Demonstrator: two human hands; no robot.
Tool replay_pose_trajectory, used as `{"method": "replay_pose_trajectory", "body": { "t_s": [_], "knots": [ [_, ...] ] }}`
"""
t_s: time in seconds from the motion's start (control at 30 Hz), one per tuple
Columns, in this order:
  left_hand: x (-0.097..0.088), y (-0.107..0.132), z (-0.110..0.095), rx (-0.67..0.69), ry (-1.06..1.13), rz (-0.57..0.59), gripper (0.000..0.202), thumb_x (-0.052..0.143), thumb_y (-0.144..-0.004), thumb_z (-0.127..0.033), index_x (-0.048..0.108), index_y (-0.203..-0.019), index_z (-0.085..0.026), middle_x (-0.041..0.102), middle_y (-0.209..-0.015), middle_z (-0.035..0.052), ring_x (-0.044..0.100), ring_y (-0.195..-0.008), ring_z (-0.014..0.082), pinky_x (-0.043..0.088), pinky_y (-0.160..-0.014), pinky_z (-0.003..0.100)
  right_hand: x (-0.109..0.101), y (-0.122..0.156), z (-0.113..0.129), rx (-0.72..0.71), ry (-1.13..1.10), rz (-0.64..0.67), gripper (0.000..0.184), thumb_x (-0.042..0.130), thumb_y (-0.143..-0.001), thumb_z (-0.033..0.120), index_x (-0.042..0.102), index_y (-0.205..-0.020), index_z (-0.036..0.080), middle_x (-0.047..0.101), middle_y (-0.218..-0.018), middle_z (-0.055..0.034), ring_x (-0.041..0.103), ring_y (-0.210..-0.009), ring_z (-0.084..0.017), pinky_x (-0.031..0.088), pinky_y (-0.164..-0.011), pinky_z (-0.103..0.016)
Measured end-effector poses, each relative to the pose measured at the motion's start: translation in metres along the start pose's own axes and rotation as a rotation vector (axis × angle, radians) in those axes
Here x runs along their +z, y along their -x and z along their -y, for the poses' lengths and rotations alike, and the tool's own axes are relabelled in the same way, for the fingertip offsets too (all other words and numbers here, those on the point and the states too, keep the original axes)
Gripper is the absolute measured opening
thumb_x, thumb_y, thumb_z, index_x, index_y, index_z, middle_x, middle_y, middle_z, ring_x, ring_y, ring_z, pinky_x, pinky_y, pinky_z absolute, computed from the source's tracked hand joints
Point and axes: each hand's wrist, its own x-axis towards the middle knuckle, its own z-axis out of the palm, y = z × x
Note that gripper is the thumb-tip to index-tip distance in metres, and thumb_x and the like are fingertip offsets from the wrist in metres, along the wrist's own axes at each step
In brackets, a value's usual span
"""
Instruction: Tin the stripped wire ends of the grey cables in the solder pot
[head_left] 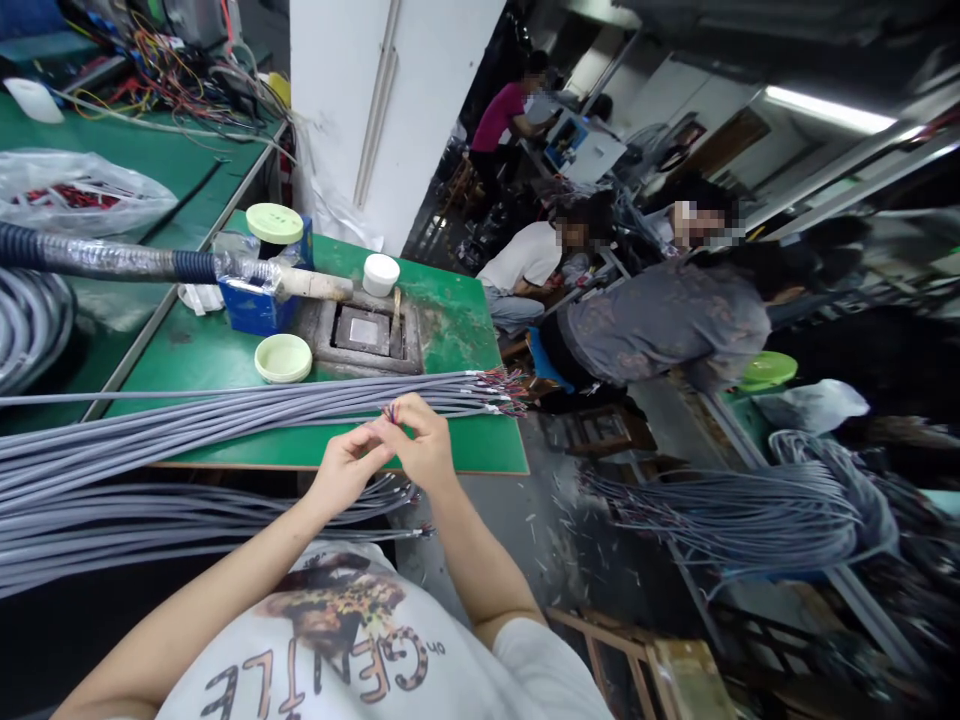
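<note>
My left hand (pixel 351 463) and my right hand (pixel 424 440) meet over the front edge of the green table (pixel 465 310). Both have their fingers pinched together around the thin coloured wires (pixel 389 411) at the stripped end of a grey cable. That cable's own sheath is mostly hidden by my fingers. Just beyond my hands lies a bundle of grey cables (pixel 247 412), running in from the left. Their bared coloured wire ends (pixel 510 385) fan out near the table's right side.
A solder pot (pixel 365 330) is set in the table, with a fume hose (pixel 315 284) beside it. Around it stand a pale green dish (pixel 283 358), a white tub (pixel 381 273) and a blue box (pixel 259 308). More grey cables (pixel 187 515) hang below the table edge. Co-workers sit to the right.
</note>
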Motion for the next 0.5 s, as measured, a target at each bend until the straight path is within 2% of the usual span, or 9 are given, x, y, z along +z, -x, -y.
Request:
{"method": "replay_pose_trajectory", "body": {
  "t_s": [0.1, 0.27, 0.5],
  "knots": [
    [0.001, 0.0, 0.0, -0.054, 0.039, 0.009, 0.029, 0.08, -0.06, -0.04, 0.07, -0.064, -0.013, 0.063, -0.062, -0.0004, 0.052, -0.06, 0.0107, 0.045, -0.062, 0.024, 0.006, 0.002, -0.001, 0.011, -0.06, 0.032, 0.022, 0.061, -0.079, 0.027, 0.057, -0.059, 0.019, 0.054, -0.07, -0.0007, 0.054, -0.069, -0.013, 0.045, -0.065, -0.026],
    [0.0, 0.003, 0.0, -0.131, 0.034, 0.02, 0.03, 0.08, -0.061, -0.041, 0.071, -0.066, -0.013, 0.062, -0.062, -0.0007, 0.052, -0.06, 0.0105, 0.047, -0.064, 0.024, 0.003, 0.007, -0.004, 0.033, -0.022, 0.013, 0.015, 0.063, -0.077, 0.027, 0.06, -0.064, 0.02, 0.059, -0.072, -0.0008, 0.056, -0.072, -0.014, 0.046, -0.072, -0.028],
    [0.002, 0.005, 0.002, -0.154, 0.027, 0.06, 0.029, 0.08, -0.062, -0.039, 0.069, -0.067, -0.013, 0.065, -0.064, 0.0001, 0.055, -0.061, 0.0108, 0.048, -0.065, 0.024, -0.002, 0.014, -0.006, 0.038, 0.022, -0.005, 0.023, 0.062, -0.079, 0.027, 0.056, -0.058, 0.02, 0.056, -0.066, 0.0, 0.053, -0.068, -0.014, 0.045, -0.067, -0.028]
  ]
}}
